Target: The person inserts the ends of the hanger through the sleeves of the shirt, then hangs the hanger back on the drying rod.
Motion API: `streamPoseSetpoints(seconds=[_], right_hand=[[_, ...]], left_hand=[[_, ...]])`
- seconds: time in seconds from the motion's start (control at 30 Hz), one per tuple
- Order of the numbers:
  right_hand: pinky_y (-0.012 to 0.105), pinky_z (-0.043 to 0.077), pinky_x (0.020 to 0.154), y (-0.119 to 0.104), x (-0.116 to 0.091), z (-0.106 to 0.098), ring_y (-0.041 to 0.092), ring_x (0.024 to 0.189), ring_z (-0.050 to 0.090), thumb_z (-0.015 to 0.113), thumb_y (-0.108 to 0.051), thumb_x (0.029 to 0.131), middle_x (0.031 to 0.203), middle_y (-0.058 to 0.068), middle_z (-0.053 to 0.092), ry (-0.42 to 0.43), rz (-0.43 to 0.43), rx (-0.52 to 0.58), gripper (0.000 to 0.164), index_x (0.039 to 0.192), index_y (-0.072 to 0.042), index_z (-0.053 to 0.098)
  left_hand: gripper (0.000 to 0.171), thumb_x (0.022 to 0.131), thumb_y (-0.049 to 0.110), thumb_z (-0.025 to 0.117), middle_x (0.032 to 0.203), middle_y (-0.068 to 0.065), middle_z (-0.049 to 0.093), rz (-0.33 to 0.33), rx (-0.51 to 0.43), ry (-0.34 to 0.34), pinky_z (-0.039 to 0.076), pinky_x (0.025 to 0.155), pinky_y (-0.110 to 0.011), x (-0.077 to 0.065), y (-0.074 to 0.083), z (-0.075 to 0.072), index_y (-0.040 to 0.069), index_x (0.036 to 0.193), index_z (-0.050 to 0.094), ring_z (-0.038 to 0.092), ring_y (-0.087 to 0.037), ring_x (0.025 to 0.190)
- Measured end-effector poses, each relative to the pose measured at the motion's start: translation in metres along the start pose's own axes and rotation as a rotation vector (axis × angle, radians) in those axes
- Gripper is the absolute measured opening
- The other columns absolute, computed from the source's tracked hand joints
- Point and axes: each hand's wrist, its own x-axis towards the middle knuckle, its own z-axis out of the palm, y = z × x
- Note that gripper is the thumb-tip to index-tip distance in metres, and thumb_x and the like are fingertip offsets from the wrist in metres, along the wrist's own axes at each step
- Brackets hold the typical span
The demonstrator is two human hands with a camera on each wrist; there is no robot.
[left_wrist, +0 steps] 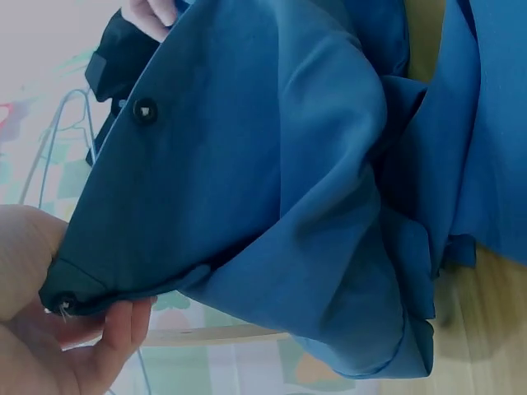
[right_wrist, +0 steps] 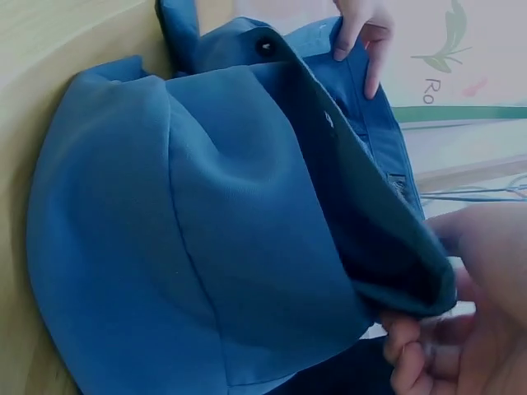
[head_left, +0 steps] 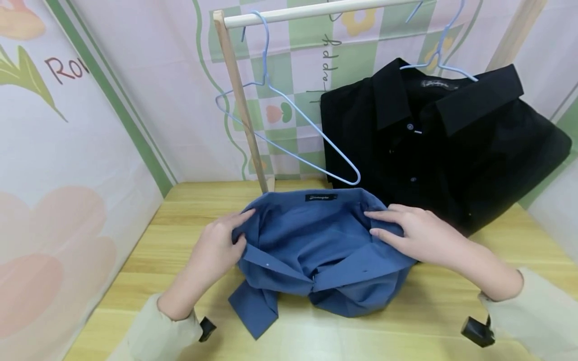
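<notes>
A blue shirt (head_left: 325, 240) with a dark label (head_left: 321, 197) inside its neck is held up by both hands, its opening spread wide and facing upward. My left hand (head_left: 220, 239) pinches the left edge of the opening, thumb outside and fingers reaching in. On the opposite edge, my right hand (head_left: 417, 231) grips the cloth with thumb and fingers. Dark buttons (left_wrist: 145, 110) show along the fabric edge in the left wrist view. A narrow end (head_left: 255, 311) of the shirt hangs down at the lower left. In the right wrist view the blue cloth (right_wrist: 222, 230) bulges below the fingers.
Behind the blue shirt, an empty light-blue hanger (head_left: 311, 125) hangs from a wooden rack (head_left: 235, 95). A black shirt (head_left: 433, 145) hangs from another hanger (head_left: 444, 52) at the right. The wooden table (head_left: 180, 235) lies beneath, with patterned cloth walls (head_left: 131, 45) around it.
</notes>
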Motion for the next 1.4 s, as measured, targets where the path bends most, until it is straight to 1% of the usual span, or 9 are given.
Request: streamPoseSetpoints(seconds=[0.07, 0.2, 0.37, 0.43, 0.53, 0.7, 0.87, 1.1, 1.4], right_hand=[[0.032, 0.044, 0.063, -0.001, 0.0, 0.001, 0.011, 0.074, 0.051, 0.071, -0.024, 0.098, 0.1, 0.001, 0.062, 0.044, -0.02, 0.013, 0.038, 0.134, -0.009, 0.07], [0.029, 0.046, 0.062, -0.003, -0.001, 0.004, 0.008, 0.073, 0.05, 0.072, -0.02, 0.098, 0.109, 0.002, 0.062, 0.131, -0.041, 0.031, 0.044, 0.14, -0.011, 0.064], [0.024, 0.044, 0.056, -0.002, 0.0, 0.005, 0.003, 0.068, 0.049, 0.073, -0.014, 0.096, 0.106, 0.0, 0.06, 0.188, -0.069, 0.063, 0.047, 0.142, -0.011, 0.061], [0.024, 0.046, 0.057, -0.001, 0.002, 0.002, 0.002, 0.069, 0.05, 0.073, -0.01, 0.095, 0.106, -0.001, 0.062, 0.203, -0.095, 0.081, 0.046, 0.14, -0.011, 0.062], [0.025, 0.05, 0.06, 0.001, 0.008, -0.005, 0.003, 0.073, 0.056, 0.074, -0.005, 0.093, 0.106, -0.001, 0.065, 0.231, -0.131, 0.103, 0.044, 0.136, -0.01, 0.065], [0.016, 0.052, 0.072, 0.006, 0.02, -0.017, 0.004, 0.085, 0.062, 0.07, -0.001, 0.095, 0.108, 0.002, 0.07, 0.274, -0.118, 0.189, 0.04, 0.135, -0.008, 0.066], [0.007, 0.046, 0.077, 0.007, 0.029, -0.028, -0.001, 0.091, 0.063, 0.063, -0.002, 0.1, 0.112, 0.008, 0.072, 0.319, -0.08, 0.276, 0.034, 0.134, -0.006, 0.067], [0.01, 0.047, 0.075, 0.003, 0.045, -0.035, -0.002, 0.092, 0.062, 0.056, -0.005, 0.105, 0.112, 0.011, 0.072, 0.349, -0.092, 0.288, 0.031, 0.134, -0.005, 0.066], [0.015, 0.052, 0.08, -0.01, 0.065, -0.05, 0.002, 0.099, 0.065, 0.042, -0.022, 0.112, 0.121, 0.02, 0.066, 0.321, -0.02, 0.556, 0.039, 0.141, 0.0, 0.058]], left_hand=[[0.051, 0.091, -0.006, 0.068, 0.138, -0.025, 0.059, 0.007, -0.032, 0.013, 0.042, 0.048, -0.028, 0.0, -0.002, 0.001, 0.006, 0.14, 0.064, 0.043, -0.013, 0.047], [0.052, 0.089, -0.005, 0.07, 0.139, -0.02, 0.058, 0.014, -0.071, 0.036, 0.044, 0.053, -0.029, 0.001, -0.005, 0.002, 0.006, 0.14, 0.064, 0.048, -0.015, 0.058], [0.056, 0.087, -0.005, 0.073, 0.146, -0.017, 0.053, 0.031, -0.08, 0.062, 0.048, 0.06, -0.029, 0.002, -0.007, 0.004, 0.004, 0.142, 0.061, 0.062, -0.024, 0.079], [0.057, 0.086, -0.006, 0.073, 0.147, -0.016, 0.054, 0.036, -0.078, 0.066, 0.049, 0.061, -0.029, 0.003, -0.007, 0.004, 0.004, 0.142, 0.061, 0.063, -0.024, 0.088], [0.057, 0.087, -0.007, 0.072, 0.146, -0.014, 0.054, 0.036, -0.08, 0.058, 0.047, 0.057, -0.028, 0.003, -0.008, 0.005, 0.005, 0.141, 0.062, 0.06, -0.02, 0.074], [0.053, 0.089, -0.008, 0.069, 0.144, -0.013, 0.055, 0.031, -0.082, 0.034, 0.04, 0.047, -0.026, 0.002, -0.008, 0.005, 0.005, 0.14, 0.063, 0.034, -0.009, 0.046], [0.049, 0.09, -0.009, 0.067, 0.145, -0.014, 0.055, 0.032, -0.084, 0.017, 0.037, 0.045, -0.025, 0.001, -0.008, 0.005, 0.005, 0.137, 0.066, 0.029, -0.007, 0.045], [0.042, 0.089, -0.013, 0.063, 0.148, -0.019, 0.053, 0.051, -0.102, -0.003, 0.038, 0.044, -0.024, -0.004, -0.01, 0.006, 0.004, 0.126, 0.074, 0.03, -0.005, 0.041], [0.044, 0.089, -0.014, 0.061, 0.148, -0.02, 0.053, 0.066, -0.101, -0.002, 0.036, 0.043, -0.023, -0.006, -0.012, 0.008, 0.004, 0.127, 0.073, 0.027, -0.003, 0.04]])
